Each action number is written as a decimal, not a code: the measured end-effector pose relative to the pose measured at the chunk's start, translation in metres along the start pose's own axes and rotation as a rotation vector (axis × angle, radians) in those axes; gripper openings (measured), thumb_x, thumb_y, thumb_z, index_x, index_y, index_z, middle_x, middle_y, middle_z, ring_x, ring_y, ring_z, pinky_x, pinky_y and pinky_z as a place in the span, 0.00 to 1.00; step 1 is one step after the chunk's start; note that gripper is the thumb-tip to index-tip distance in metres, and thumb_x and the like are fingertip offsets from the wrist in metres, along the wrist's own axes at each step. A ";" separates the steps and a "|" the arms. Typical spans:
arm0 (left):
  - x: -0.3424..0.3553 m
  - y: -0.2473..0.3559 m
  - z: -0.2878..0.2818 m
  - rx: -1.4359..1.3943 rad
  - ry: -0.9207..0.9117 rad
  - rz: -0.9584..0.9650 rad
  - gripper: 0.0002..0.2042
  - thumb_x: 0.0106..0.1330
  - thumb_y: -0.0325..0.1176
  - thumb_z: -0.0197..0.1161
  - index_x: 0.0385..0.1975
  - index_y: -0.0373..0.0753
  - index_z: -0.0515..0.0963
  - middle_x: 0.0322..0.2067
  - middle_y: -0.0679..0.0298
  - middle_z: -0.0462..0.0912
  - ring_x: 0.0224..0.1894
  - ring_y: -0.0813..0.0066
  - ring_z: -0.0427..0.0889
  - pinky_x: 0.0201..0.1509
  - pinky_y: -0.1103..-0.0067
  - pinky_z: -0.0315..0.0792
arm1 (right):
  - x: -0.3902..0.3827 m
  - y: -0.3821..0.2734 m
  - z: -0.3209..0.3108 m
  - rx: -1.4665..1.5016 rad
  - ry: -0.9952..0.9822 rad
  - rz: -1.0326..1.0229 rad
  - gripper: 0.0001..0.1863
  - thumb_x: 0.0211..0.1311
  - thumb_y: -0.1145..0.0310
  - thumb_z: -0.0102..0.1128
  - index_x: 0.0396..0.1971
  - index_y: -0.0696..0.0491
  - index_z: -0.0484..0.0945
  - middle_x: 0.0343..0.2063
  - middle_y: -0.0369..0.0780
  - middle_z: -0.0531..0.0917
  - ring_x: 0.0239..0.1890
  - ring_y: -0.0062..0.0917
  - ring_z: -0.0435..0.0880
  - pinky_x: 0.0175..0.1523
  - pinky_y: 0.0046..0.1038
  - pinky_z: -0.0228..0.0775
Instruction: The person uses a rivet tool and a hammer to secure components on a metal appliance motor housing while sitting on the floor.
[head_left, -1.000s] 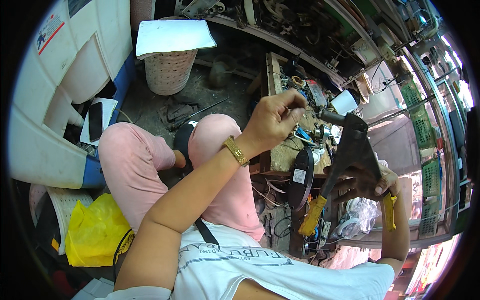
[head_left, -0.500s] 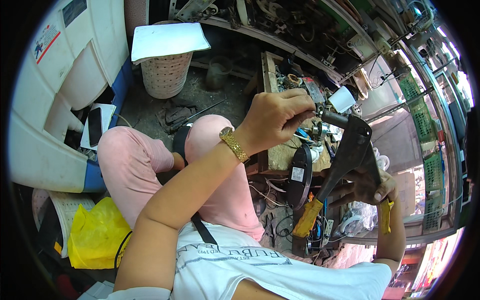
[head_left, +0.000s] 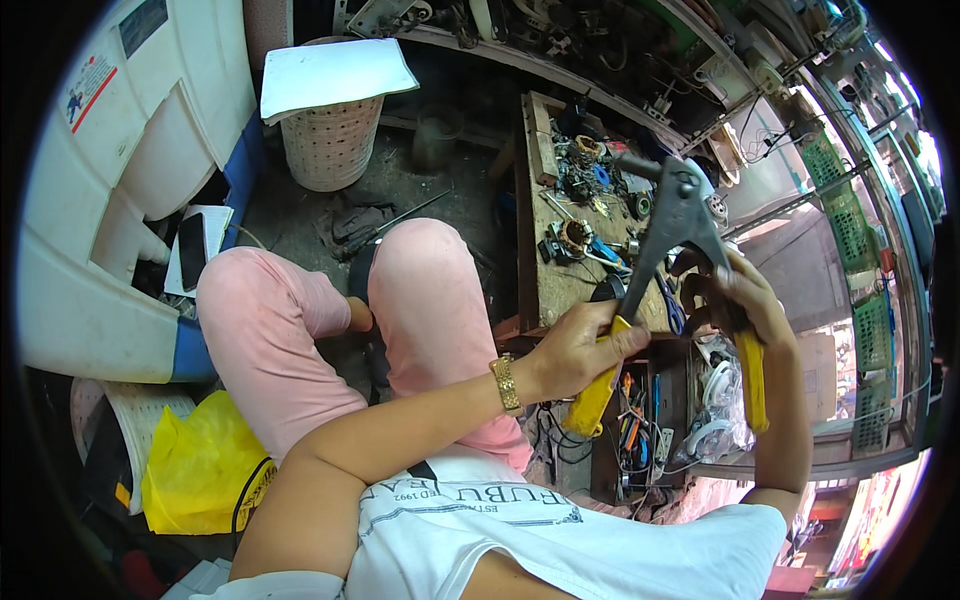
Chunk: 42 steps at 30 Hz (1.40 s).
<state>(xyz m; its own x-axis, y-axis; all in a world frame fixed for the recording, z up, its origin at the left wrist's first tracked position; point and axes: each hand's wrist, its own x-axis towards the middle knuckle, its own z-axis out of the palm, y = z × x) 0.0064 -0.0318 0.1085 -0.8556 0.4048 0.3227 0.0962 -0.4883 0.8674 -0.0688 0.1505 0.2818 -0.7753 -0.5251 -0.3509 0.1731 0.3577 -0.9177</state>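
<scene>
My left hand [head_left: 588,345], with a gold watch at the wrist, grips the left arm of a large dark metal two-handled tool [head_left: 668,215] at its yellow grip [head_left: 595,400]. My right hand [head_left: 740,295] holds the other arm, its thumb over the metal just above the second yellow grip [head_left: 752,385] and its fingers curled behind. The tool is raised in front of the wooden bench [head_left: 560,300], with its head up and a dark cylindrical piece [head_left: 635,168] sticking out sideways from it.
Coils, parts and hand tools crowd the bench. A perforated bin [head_left: 328,150] with a white board on top stands behind my knees. A white plastic cabinet [head_left: 120,300], phone [head_left: 190,250] and yellow bag [head_left: 180,480] are at left. Metal shelving [head_left: 830,170] with green baskets lines the right.
My left hand has come down from beside the tool's head to grip the left handle. The tool has risen, its head turned more upward, and my right hand has moved up with it.
</scene>
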 end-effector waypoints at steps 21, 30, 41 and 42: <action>0.009 -0.059 -0.021 0.185 0.625 0.035 0.20 0.72 0.49 0.46 0.37 0.34 0.70 0.23 0.51 0.77 0.28 0.58 0.79 0.33 0.67 0.68 | 0.054 0.076 0.055 0.107 0.227 -0.122 0.28 0.59 0.80 0.53 0.61 0.60 0.63 0.50 0.42 0.75 0.49 0.24 0.75 0.44 0.19 0.71; 0.059 -0.063 -0.065 0.247 1.099 -0.080 0.26 0.65 0.56 0.52 0.44 0.35 0.72 0.33 0.53 0.81 0.36 0.56 0.81 0.40 0.66 0.71 | 0.121 0.044 0.002 -0.346 0.280 -0.240 0.27 0.60 0.80 0.55 0.60 0.46 0.70 0.24 0.30 0.72 0.17 0.10 0.64 0.18 0.16 0.53; 0.078 -0.091 -0.068 0.234 1.111 -0.597 0.22 0.58 0.42 0.57 0.50 0.39 0.73 0.39 0.53 0.82 0.43 0.56 0.81 0.47 0.69 0.72 | 0.238 0.076 -0.047 -1.122 0.224 -0.023 0.22 0.60 0.73 0.56 0.55 0.45 0.75 0.19 0.37 0.78 0.18 0.20 0.75 0.26 0.24 0.68; 0.079 -0.089 -0.065 0.231 1.098 -0.600 0.22 0.58 0.42 0.57 0.50 0.39 0.73 0.39 0.53 0.82 0.43 0.56 0.81 0.47 0.69 0.72 | 0.238 0.081 -0.060 -1.123 0.233 -0.012 0.22 0.60 0.73 0.56 0.55 0.45 0.75 0.19 0.37 0.78 0.18 0.20 0.75 0.26 0.24 0.68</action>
<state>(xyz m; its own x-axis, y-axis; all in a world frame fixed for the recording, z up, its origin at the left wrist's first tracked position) -0.1031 -0.0059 0.0321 -0.7544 -0.3903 -0.5277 -0.4590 -0.2610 0.8492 -0.2755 0.1009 0.1349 -0.8870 -0.4196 -0.1927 -0.3845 0.9023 -0.1950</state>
